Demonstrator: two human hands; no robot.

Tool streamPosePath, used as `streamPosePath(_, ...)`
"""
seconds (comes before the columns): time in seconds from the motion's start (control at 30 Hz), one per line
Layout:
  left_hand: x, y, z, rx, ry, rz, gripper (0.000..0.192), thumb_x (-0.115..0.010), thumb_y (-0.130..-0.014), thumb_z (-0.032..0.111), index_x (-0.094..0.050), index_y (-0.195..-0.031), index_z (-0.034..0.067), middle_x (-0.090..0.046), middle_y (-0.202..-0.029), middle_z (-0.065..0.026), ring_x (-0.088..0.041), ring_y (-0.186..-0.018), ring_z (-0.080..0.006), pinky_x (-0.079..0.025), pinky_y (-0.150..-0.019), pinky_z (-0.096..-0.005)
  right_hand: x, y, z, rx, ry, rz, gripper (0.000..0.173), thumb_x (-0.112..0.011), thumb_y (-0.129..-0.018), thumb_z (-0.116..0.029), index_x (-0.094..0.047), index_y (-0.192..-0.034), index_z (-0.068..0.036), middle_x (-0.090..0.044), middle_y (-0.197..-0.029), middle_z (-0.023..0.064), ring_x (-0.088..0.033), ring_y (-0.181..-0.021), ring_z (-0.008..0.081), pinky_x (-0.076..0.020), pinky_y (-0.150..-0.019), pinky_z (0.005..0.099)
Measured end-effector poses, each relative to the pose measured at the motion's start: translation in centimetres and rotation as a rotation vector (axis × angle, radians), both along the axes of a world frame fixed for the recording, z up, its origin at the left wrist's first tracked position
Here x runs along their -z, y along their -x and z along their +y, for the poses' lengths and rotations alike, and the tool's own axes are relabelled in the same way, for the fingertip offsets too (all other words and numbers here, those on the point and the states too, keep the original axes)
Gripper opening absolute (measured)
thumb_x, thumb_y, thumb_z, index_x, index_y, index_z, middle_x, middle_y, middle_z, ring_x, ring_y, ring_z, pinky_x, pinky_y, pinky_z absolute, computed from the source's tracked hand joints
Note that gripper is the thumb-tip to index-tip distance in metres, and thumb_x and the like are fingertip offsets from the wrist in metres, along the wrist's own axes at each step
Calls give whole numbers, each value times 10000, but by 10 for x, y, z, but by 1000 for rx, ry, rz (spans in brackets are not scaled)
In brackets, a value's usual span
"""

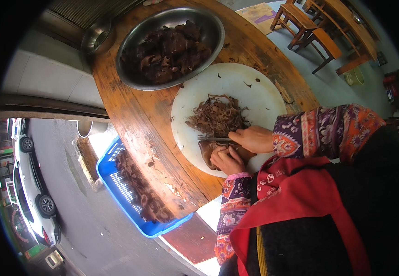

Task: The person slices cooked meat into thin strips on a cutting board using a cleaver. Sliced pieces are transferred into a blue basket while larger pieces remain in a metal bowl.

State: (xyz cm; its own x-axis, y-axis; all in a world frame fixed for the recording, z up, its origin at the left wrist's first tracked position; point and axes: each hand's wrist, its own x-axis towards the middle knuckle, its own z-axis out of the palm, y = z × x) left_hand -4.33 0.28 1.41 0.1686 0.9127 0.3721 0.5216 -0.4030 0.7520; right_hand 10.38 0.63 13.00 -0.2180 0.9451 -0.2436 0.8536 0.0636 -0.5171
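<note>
On a round white cutting board [189, 103] lies a heap of thin brown shreds [216, 115]. My right hand [254, 139] grips a knife, whose narrow-looking blade [215, 139] lies between the heap and a smooth brown piece [206, 148], seemingly wood ear fungus. Curled fingers of my left hand [227, 159] press on that piece, close beside the blade. The knife's handle is hidden in my right hand. Beyond the board, a large steel bowl [221, 38] holds dark brown pieces of the same look.
The board rests on a worn wooden table [144, 131]. Beside and below the table edge is a blue plastic basket [116, 200] of brown pieces. A smaller metal bowl [96, 36] stands at the far left corner. Wooden stools [297, 17] stand right; a white car [27, 179] is outside.
</note>
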Motion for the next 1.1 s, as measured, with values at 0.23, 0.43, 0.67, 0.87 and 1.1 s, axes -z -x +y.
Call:
streamPosePath(0.23,6,-1,-1,13,37,14,115,-637,-884,79,-533,-887,29,-558,-1082,-152,-499,-1060,-349,-378,-951,-464,-17,-12,-23,-34,156,5,238,-533,-867,-104,-441,-1054,13,-641,-798,222,-667,-708,402,-515,-572,472)
streamPosePath(0.43,-8,5,2,62,82,15,231,-694,-860,126,-533,-970,2,-531,-1182,-186,-483,-1150,-365,-370,-998,-477,30,13,-26,96,7,-76,262,-547,-871,-140,-441,-1086,-36,-640,-892,204,-668,-708,403,-523,-565,494)
streamPosePath(0.67,-33,21,3,57,78,446,983,-860,-683,325,-353,-1442,-42,-257,-1539,-289,-229,-1416,-484,-239,-1162,-532,29,6,-30,159,-38,29,330,-615,-822,-137,-447,-1088,-37,-647,-903,187,-668,-749,412,-525,-605,501)
streamPosePath(0.87,-42,5,2,63,221,584,1010,-874,-627,328,-363,-1421,-30,-391,-1447,-227,-358,-1337,-433,-297,-1140,-489,38,-4,-22,109,-75,76,346,-617,-801,-97,-453,-1099,-30,-650,-876,187,-661,-730,412,-521,-591,499)
streamPosePath(1.1,-46,-11,16,-53,341,723,699,-802,-678,310,-508,-1278,106,-553,-1239,-95,-540,-1086,-367,-492,-914,-443,43,-42,-13,51,-151,83,349,-610,-802,-70,-455,-1113,-33,-644,-823,184,-658,-703,400,-509,-562,498)
